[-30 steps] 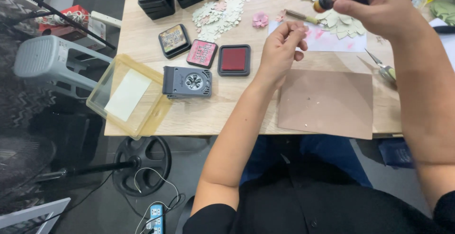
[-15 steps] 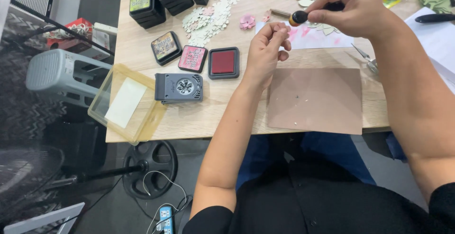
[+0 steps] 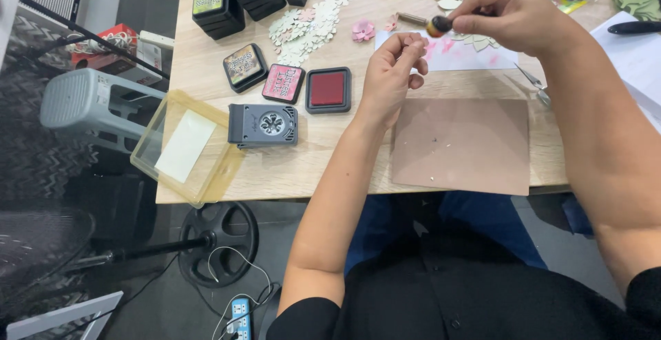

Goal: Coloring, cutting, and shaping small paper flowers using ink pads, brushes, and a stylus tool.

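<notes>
My left hand [image 3: 387, 73] is raised over the wooden table [image 3: 206, 65], its fingertips pinched on a small pale paper piece [image 3: 412, 40] tinged pink. My right hand [image 3: 513, 13] grips a short ink dauber [image 3: 438, 25] with a dark round tip. That tip sits just right of the left fingertips, almost touching the paper. Below both hands lies a brown craft mat [image 3: 461, 144]. An open red ink pad [image 3: 328, 89] rests just left of my left wrist.
A grey paper punch [image 3: 264, 124] and closed ink pads [image 3: 283, 82] sit left of the red pad, with stacked pads [image 3: 219, 6] behind. A clear plastic box [image 3: 186, 147] overhangs the table's left corner. Cream flower cutouts [image 3: 303, 27], a pink flower [image 3: 363, 30], a smudged white sheet [image 3: 475, 56] and scissors [image 3: 533, 82] lie around.
My right hand has brought the dauber down and left until its tip is next to my left fingertips. The left hand stays pinched on the paper piece.
</notes>
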